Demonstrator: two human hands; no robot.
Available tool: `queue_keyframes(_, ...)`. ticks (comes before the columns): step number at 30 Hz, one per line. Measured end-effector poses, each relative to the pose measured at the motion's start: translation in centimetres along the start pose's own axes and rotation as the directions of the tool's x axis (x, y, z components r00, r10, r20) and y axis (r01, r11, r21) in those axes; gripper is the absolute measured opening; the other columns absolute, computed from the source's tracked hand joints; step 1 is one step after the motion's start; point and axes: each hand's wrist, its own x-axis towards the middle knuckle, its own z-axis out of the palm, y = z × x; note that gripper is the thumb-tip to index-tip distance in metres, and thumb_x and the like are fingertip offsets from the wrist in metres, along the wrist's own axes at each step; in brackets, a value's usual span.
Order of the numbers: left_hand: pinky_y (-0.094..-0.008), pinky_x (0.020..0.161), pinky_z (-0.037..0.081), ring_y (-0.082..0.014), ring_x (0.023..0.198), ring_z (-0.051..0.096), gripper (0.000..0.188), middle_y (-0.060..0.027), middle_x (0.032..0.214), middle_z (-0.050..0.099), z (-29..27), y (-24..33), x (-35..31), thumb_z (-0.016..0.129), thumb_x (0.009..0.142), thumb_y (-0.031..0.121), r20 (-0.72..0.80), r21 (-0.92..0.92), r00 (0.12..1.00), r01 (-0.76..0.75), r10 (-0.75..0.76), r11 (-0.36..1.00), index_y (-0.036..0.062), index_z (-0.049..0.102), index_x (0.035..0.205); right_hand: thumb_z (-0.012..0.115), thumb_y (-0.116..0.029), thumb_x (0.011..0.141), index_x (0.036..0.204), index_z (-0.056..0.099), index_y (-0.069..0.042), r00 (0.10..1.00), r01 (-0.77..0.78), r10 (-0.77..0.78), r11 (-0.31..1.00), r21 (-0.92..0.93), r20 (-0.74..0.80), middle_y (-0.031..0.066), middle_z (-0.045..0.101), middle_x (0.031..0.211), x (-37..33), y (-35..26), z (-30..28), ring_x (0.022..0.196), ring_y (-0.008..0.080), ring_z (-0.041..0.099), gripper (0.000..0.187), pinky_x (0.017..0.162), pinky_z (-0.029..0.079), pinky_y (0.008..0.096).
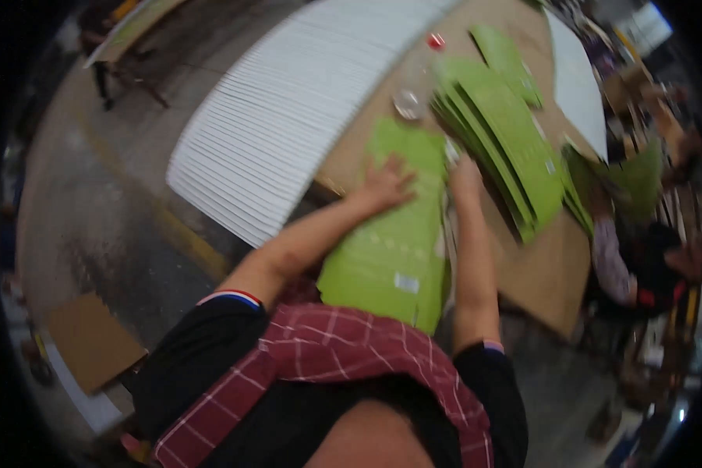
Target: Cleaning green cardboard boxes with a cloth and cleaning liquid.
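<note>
A long lime-green cardboard piece [382, 242] lies in front of me, its near end close to my body. My left hand [390, 186] rests on its upper left part, fingers spread and pressed flat. Along its right edge my right hand [465, 175] is closed. A small white bit [450, 150] shows by its fingertips, but blur hides what they grip. A clear plastic bottle [410, 97] with a red cap stands just beyond the green piece. To the right is an overlapping pile of similar green pieces [514, 148].
Brown board [542, 273] covers the table. A large stack of white sheets [281, 125] spreads along the left. Another green piece [507, 62] lies at the far end. At the right, a co-worker [639, 257] handles a green piece. A cardboard sheet [93, 339] sits at lower left.
</note>
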Motion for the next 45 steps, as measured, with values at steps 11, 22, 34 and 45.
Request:
queue_keyframes(11, -0.0589, 0.099, 0.011, -0.0271, 0.127, 0.023, 0.051, -0.0100, 0.135, 0.031, -2.3, 0.8, -1.3, 0.036, 0.083, 0.053, -0.028, 0.022, 1.000, 0.015, -0.014, 1.000, 0.0241, 0.042, 0.125, 0.059, -0.005, 0.073, 0.099, 0.054, 0.003, 0.954, -0.243, 0.236, 0.262, 0.934, 0.183, 0.0061, 0.059, 0.090, -5.4, 5.1, -3.7, 0.076, 0.0140, 0.056, 0.028, 0.069, 0.044, 0.0253)
queue_keyframes(22, -0.0582, 0.098, 0.013, -0.0263, 0.127, 0.024, 0.050, -0.0100, 0.136, 0.031, -2.6, 1.7, -1.0, 0.034, 0.084, 0.054, -0.032, 0.065, 0.999, -0.017, 0.019, 0.998, 0.0260, 0.041, 0.126, 0.058, -0.013, 0.065, 0.082, 0.062, 0.001, 0.992, -0.123, 0.119, 0.981, 0.151, 0.036, 0.0199, 0.062, 0.081, -1.4, 1.9, -1.2, 0.079, 0.0333, 0.060, 0.022, 0.073, 0.046, 0.0383)
queue_keyframes(34, -0.0592, 0.097, 0.015, -0.0263, 0.126, 0.027, 0.050, -0.0098, 0.134, 0.034, -2.0, 1.2, -0.7, 0.037, 0.083, 0.054, -0.085, 0.068, 0.996, -0.035, 0.040, 0.997, 0.0258, 0.043, 0.124, 0.047, -0.007, 0.075, 0.080, 0.052, -0.004, 0.956, 0.292, -0.267, 0.907, -0.305, 0.122, 0.0123, 0.053, 0.080, -15.0, -0.1, -3.6, 0.057, 0.0304, 0.058, 0.008, 0.051, 0.048, 0.0379)
queue_keyframes(45, -0.0595, 0.095, 0.018, -0.0252, 0.125, 0.028, 0.050, -0.0073, 0.133, 0.035, -1.7, 1.1, -0.8, 0.034, 0.083, 0.055, -0.135, 0.161, 0.989, -0.032, 0.054, 0.986, 0.0283, 0.040, 0.126, 0.052, -0.012, 0.077, 0.077, 0.058, -0.007, 0.949, 0.314, -0.315, 0.945, -0.088, -0.001, 0.0104, 0.057, 0.080, -16.6, 1.5, -4.9, 0.062, 0.0290, 0.057, 0.008, 0.054, 0.047, 0.0382)
